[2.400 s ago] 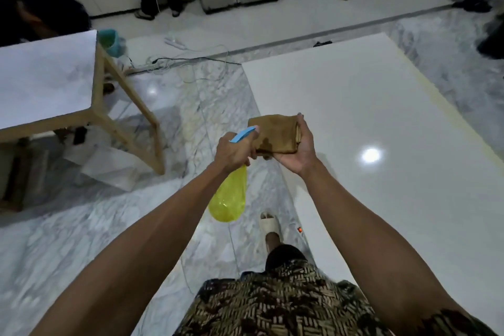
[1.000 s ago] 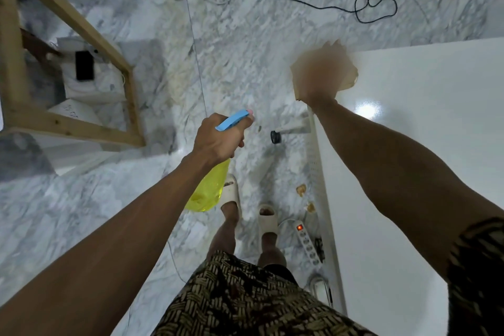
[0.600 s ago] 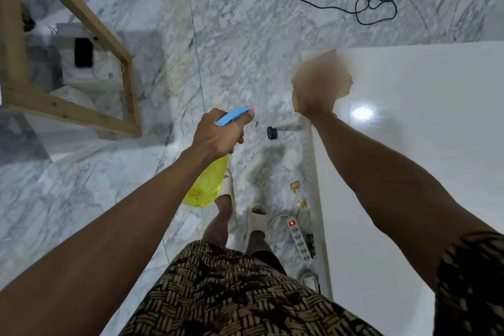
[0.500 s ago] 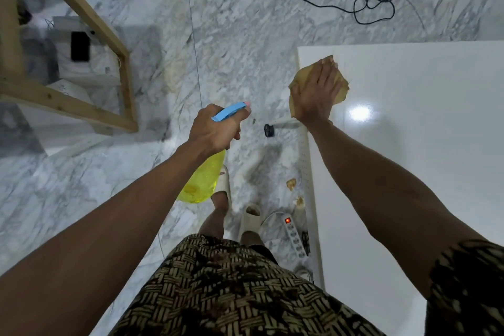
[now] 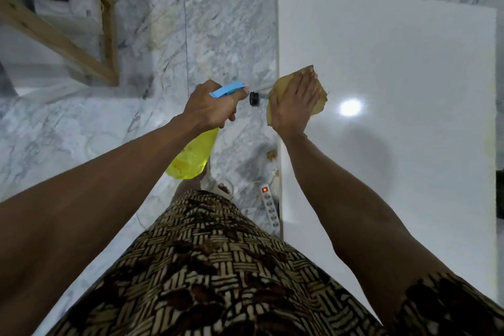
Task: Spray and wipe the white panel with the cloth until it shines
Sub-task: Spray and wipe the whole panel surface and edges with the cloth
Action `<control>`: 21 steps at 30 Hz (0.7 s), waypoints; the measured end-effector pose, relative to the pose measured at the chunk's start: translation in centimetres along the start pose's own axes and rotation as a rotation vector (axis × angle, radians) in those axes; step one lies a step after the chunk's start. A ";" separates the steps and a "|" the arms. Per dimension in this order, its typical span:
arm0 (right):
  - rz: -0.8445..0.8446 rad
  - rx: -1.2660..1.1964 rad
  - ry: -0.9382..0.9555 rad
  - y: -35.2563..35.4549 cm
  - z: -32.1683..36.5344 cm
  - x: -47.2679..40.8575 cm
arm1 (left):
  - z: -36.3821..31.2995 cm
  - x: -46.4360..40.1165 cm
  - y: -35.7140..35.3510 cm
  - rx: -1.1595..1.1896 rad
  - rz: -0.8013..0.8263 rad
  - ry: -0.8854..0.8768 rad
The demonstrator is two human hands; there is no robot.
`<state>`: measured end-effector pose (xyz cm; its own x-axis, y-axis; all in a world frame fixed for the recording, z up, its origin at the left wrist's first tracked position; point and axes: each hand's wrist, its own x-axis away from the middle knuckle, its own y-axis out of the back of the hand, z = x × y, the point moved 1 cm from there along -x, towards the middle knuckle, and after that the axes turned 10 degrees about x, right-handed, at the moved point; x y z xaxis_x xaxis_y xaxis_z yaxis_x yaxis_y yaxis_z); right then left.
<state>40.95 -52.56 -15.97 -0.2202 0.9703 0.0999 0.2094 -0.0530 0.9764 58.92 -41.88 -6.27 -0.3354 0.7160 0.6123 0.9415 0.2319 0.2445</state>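
A head-down view is given over a white panel (image 5: 395, 68) laid flat on a marble floor (image 5: 218, 22). A tan cloth (image 5: 319, 102) is pressed flat under the right hand (image 5: 293, 105), fingers spread and palm down, just inside the panel's left edge, roughly midway along it. Part of the cloth overhangs that edge. The left hand (image 5: 210, 108) is closed around a yellow spray bottle (image 5: 193, 158) with a blue trigger (image 5: 227, 89), held over the floor just left of the panel, nozzle aimed toward the cloth.

A bright lamp reflection (image 5: 350, 107) is seen on the panel right of the cloth, so some gloss is already present there. A faint yellowish stain (image 5: 489, 144) is visible at the far right edge.

Several risks are judged from this position. A white power strip (image 5: 270, 206) with a lit red switch lies on the floor against the panel's left edge, near the person's foot; spray drifting or running off that edge could wet it. A small black object (image 5: 253, 98), of unclear kind, sits on the floor between the two hands and could be knocked by the bottle or the cloth. With the cloth overhanging the edge, floor grit could be dragged back onto the surface. The glossy floor could turn slippery if oversprayed. The right-edge stain could be missed, since it lies well apart from the hand.
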 end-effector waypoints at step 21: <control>0.073 -0.021 -0.017 -4.3 -9.9 28.9 | 15.2 20.1 -11.4 0.049 0.142 0.059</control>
<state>24.28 -26.67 -15.43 -0.1885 0.9676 0.1679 0.2038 -0.1287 0.9705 41.97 -20.08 -8.16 -0.1985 0.7040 0.6819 0.9796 0.1639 0.1160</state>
